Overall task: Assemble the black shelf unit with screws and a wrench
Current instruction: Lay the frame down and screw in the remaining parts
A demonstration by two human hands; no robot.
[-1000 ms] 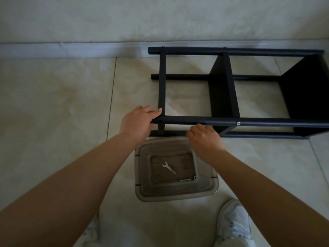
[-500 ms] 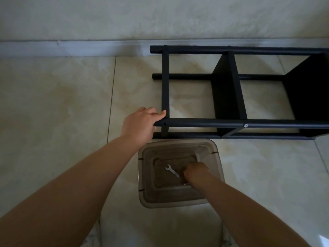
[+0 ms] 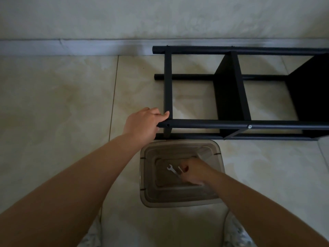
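Right hand: right hand (image 3: 191, 172) is down inside the translucent grey-brown plastic bin (image 3: 179, 202). Its fingers curl at the handle end of the small silver open-ended wrench (image 3: 172, 169). A second pale metal piece, perhaps a screw, shows at the fingertips; too small to tell. Grip looks like a pinch on the wrench.
Bin: sits on the pale beige tiled floor (image 3: 58, 111) just in front of the frame, probably so that the hardware stays within reach.
Left hand: left hand (image 3: 145, 124) grasps the near tube end of the black metal shelf unit (image 3: 231, 97), thumb on top. Judged to steady the frame.
Shelf unit: lies on its side near the wall. An empty hole (image 3: 168, 125) shows beside the left hand; a silver screw head (image 3: 250, 126) is fitted further right.
Next: the hole likely takes a screw.
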